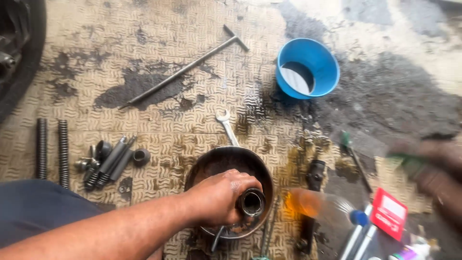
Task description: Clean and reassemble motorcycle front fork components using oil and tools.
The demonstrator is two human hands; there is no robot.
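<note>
A metal tube point(251, 202) is gripped upright by the left hand point(219, 197), its open end turned toward the camera; the fingers point(240, 182) are wrapped together around its outer wall, clamped on it, and the tube is held over a dark round metal pan point(211, 161) lying just beneath the knuckles; beyond the fingertips, past the pan's far rim, a small open-ended spanner point(226, 126) is seen on the patterned tiled floor point(159, 29), and farther still a long T-handled rod point(185, 68) and a blue funnel point(308, 67) tipped on its side; on the wrist side of the fingers, well apart, a cluster of small metal parts point(108, 161) is laid out, with two coil springs point(52, 150) beyond them; the right hand point(435, 171) is blurred at the frame's edge, and whether its fingers are apart or closed cannot be told; a green-tipped object point(404, 161) is smeared by motion just beside it; a clear bottle of amber liquid point(313, 204) lies near the tube's open end, on the far side from the palm, and a red packet point(389, 213) is seen beyond the bottle
</note>
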